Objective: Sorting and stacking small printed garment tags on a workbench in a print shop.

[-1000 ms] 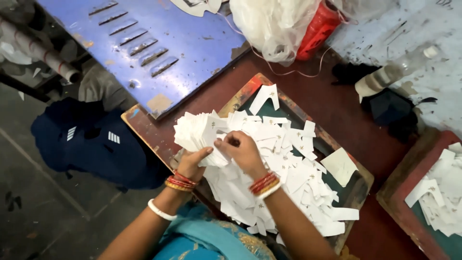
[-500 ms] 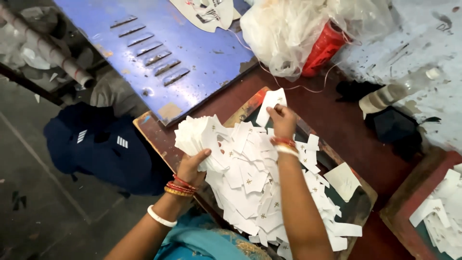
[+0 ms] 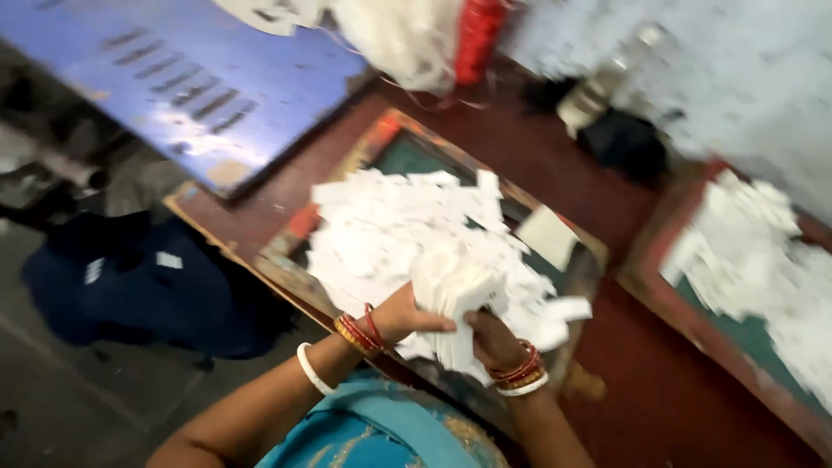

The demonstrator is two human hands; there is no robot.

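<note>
wood tray (image 3: 277,256) w/ white paper slips (image 3: 381,234), hands (image 3: 451,325) gripping stack (image 3: 455,290)

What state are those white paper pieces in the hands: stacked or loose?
Stacked: both hands, left hand and right hand, grip a bunched stack of paper pieces.

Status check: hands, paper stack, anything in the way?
Left hand and right hand both gripping white paper stack. Above loose slips in wooden tray. Nothing obstructing.

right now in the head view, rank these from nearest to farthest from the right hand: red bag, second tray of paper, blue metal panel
From the right hand:
1. Second tray of paper, off to the right.
2. Red bag, straight ahead at the top.
3. Blue metal panel, far upper left.
</note>
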